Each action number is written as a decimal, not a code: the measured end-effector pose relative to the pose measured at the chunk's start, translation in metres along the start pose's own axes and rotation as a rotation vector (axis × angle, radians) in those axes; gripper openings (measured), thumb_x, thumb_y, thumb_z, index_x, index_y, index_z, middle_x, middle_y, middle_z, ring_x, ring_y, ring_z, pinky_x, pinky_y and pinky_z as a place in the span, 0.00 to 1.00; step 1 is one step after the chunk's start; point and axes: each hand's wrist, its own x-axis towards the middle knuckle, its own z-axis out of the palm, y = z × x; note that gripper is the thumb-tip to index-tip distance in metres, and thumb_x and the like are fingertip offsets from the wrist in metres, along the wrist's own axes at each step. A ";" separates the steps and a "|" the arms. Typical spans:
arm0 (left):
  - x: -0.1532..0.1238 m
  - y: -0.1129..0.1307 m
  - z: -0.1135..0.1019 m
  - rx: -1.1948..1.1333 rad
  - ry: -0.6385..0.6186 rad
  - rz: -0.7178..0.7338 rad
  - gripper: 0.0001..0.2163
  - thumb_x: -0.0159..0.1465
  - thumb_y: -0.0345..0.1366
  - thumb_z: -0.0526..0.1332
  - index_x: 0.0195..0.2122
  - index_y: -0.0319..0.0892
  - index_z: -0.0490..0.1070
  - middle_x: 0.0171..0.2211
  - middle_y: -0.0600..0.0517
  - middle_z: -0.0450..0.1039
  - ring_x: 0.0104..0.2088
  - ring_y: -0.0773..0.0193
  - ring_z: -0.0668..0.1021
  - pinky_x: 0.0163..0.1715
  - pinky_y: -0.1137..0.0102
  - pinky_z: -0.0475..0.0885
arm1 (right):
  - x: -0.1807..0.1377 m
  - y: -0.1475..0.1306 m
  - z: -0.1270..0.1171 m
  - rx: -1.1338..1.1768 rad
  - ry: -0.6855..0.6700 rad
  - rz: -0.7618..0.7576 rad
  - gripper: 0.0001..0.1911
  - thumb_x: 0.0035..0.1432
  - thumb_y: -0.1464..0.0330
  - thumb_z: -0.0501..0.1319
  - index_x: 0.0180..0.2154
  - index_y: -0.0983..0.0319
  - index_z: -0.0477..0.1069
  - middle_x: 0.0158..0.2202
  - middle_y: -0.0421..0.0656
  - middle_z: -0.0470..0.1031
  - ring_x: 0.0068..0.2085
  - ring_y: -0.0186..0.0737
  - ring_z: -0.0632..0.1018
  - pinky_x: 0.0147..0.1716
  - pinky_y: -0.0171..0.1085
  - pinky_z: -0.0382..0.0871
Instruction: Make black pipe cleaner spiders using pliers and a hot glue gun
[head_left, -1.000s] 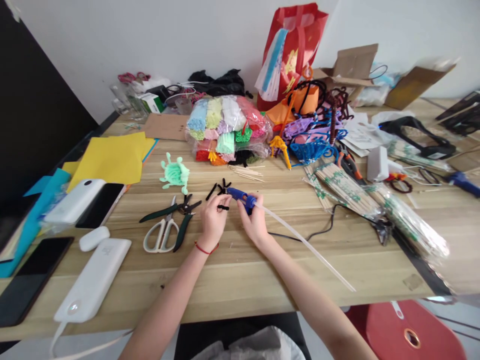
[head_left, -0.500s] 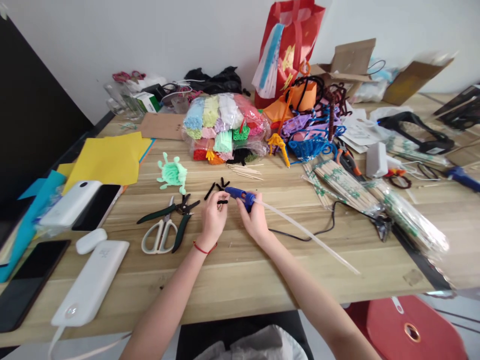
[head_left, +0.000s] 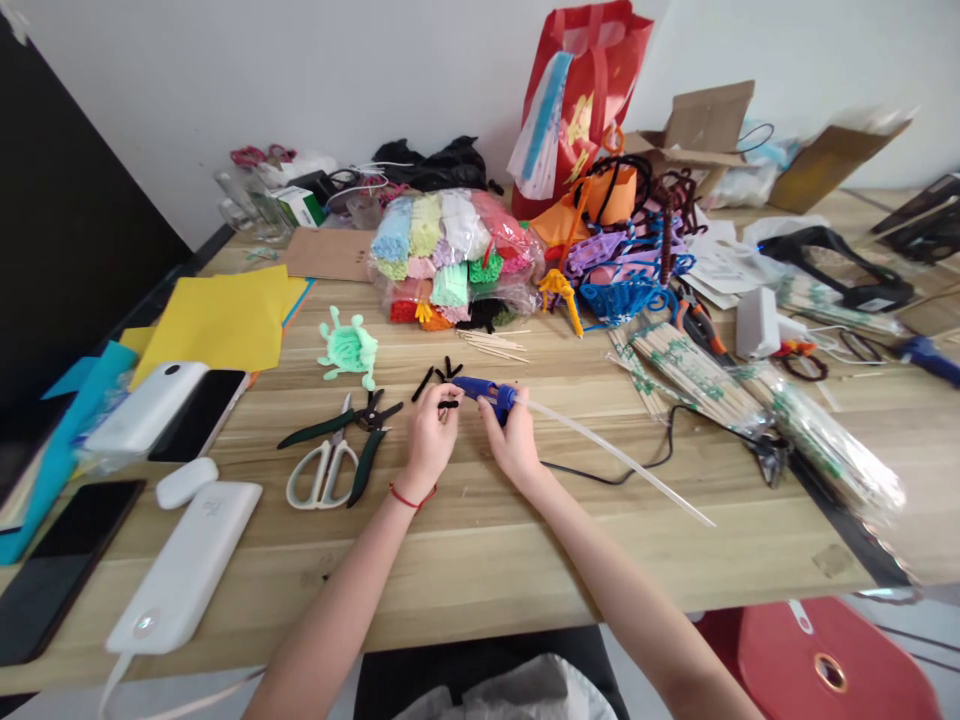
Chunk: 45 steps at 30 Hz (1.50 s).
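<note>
My right hand (head_left: 515,437) is wrapped round a blue hot glue gun (head_left: 480,388), with a long clear glue stick (head_left: 615,452) sticking out of its back end. The nozzle points left, close to the fingers of my left hand (head_left: 432,432). Those fingers pinch a short black pipe cleaner piece (head_left: 448,404). Just beyond lie more short black pipe cleaner pieces (head_left: 424,383) on the wooden table. To the left of my hands rest white-handled scissors (head_left: 324,470) and green-handled pliers (head_left: 365,465). Behind these stands a mint-green fuzzy figure (head_left: 349,347) with knobbed limbs.
A plastic bag of coloured pipe cleaners (head_left: 454,250) lies behind thin wooden sticks (head_left: 495,346). The gun's black cord (head_left: 615,480) runs right, near bagged skewers (head_left: 697,375). Phones, a white power bank (head_left: 187,565) and yellow sheets (head_left: 214,325) occupy the left.
The glue stick's free end has risen slightly. Both hands keep nearly the same hold and place; the whole view has shifted a little.
</note>
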 end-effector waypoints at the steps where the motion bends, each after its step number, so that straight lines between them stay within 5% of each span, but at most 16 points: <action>1: 0.000 0.000 0.000 -0.001 0.000 0.002 0.06 0.62 0.26 0.57 0.39 0.42 0.68 0.37 0.49 0.73 0.37 0.67 0.77 0.35 0.74 0.74 | 0.000 0.000 0.000 0.005 0.002 0.005 0.17 0.59 0.60 0.57 0.46 0.60 0.57 0.39 0.50 0.76 0.40 0.47 0.79 0.39 0.43 0.72; 23: 0.002 -0.002 -0.005 0.025 -0.044 0.021 0.06 0.63 0.26 0.55 0.39 0.42 0.68 0.37 0.49 0.72 0.38 0.66 0.76 0.33 0.74 0.73 | 0.000 0.004 0.004 0.057 0.018 0.092 0.18 0.56 0.58 0.60 0.43 0.59 0.57 0.32 0.43 0.75 0.33 0.42 0.77 0.35 0.40 0.70; 27: -0.008 0.009 0.000 0.116 -0.182 0.158 0.09 0.62 0.24 0.54 0.39 0.43 0.69 0.35 0.50 0.72 0.36 0.65 0.77 0.34 0.73 0.72 | 0.018 0.012 -0.011 0.122 0.200 0.155 0.17 0.57 0.56 0.58 0.40 0.59 0.57 0.33 0.41 0.74 0.33 0.38 0.76 0.35 0.38 0.69; 31: -0.018 0.017 0.009 0.230 -0.263 0.264 0.09 0.64 0.25 0.55 0.39 0.45 0.70 0.33 0.52 0.73 0.32 0.65 0.77 0.32 0.72 0.70 | 0.037 0.017 -0.032 0.310 0.284 0.265 0.19 0.55 0.53 0.58 0.41 0.57 0.57 0.29 0.35 0.72 0.26 0.32 0.73 0.24 0.31 0.66; 40: -0.001 0.012 -0.004 0.093 -0.002 0.030 0.06 0.66 0.34 0.54 0.39 0.43 0.69 0.36 0.49 0.74 0.38 0.64 0.77 0.35 0.71 0.71 | 0.033 -0.001 -0.026 0.552 0.122 0.376 0.22 0.48 0.52 0.64 0.38 0.56 0.59 0.24 0.33 0.73 0.23 0.31 0.73 0.19 0.27 0.63; 45: 0.000 0.015 -0.006 0.088 0.073 -0.008 0.08 0.59 0.40 0.63 0.33 0.42 0.68 0.31 0.52 0.73 0.32 0.66 0.75 0.31 0.73 0.69 | 0.031 -0.004 -0.024 0.562 0.077 0.384 0.22 0.47 0.52 0.64 0.37 0.56 0.59 0.24 0.33 0.74 0.23 0.32 0.75 0.18 0.28 0.62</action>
